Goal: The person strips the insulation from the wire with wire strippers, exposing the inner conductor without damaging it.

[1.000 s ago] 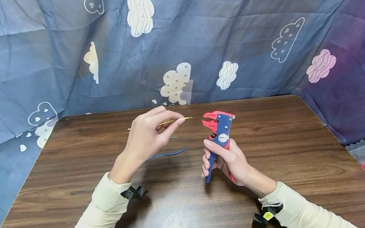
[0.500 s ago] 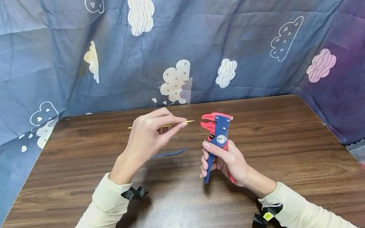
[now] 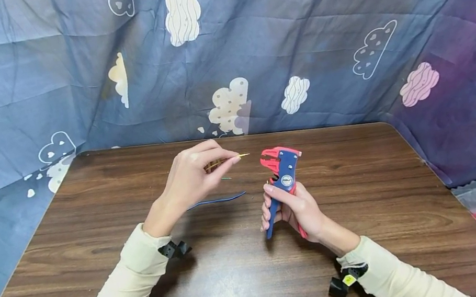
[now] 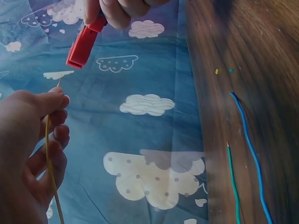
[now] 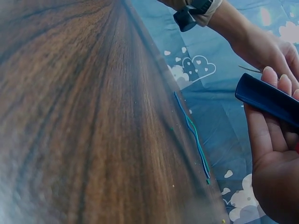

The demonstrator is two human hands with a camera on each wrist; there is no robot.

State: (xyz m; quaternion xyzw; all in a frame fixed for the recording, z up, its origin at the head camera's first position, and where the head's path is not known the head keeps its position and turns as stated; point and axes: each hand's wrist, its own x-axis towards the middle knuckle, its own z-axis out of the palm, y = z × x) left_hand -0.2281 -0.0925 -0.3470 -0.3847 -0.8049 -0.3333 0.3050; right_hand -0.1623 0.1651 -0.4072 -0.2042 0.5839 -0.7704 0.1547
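Note:
Between thumb and fingertips, my left hand [image 3: 195, 174] pinches a thin yellow wire [image 4: 48, 154]. Its short bare metal end pokes out beyond the fingertips, and the rest trails back along the palm. Facing that end, a small gap away, is the red jaw head of a blue-and-red wire stripper [image 3: 287, 163]. My right hand [image 3: 304, 211] grips the stripper by its handles, with the thumb over the blue one and the fingers wrapped around. The stripper is held upright above the table, its mouth pointing left with nothing in it.
On the wooden table [image 3: 369, 189] behind the left hand lie a blue wire [image 4: 252, 154] and a green wire [image 4: 232, 182] with a bare tip. Nearby are a tiny yellow scrap [image 4: 217, 71] and a tiny green scrap [image 4: 231, 70]. A cloud-patterned cloth [image 3: 318, 33] hangs behind the table.
The yellow wire's tip came slightly toward the stripper, then drew back left and up a little. The stripper shifted slightly left. Both hands keep their hold.

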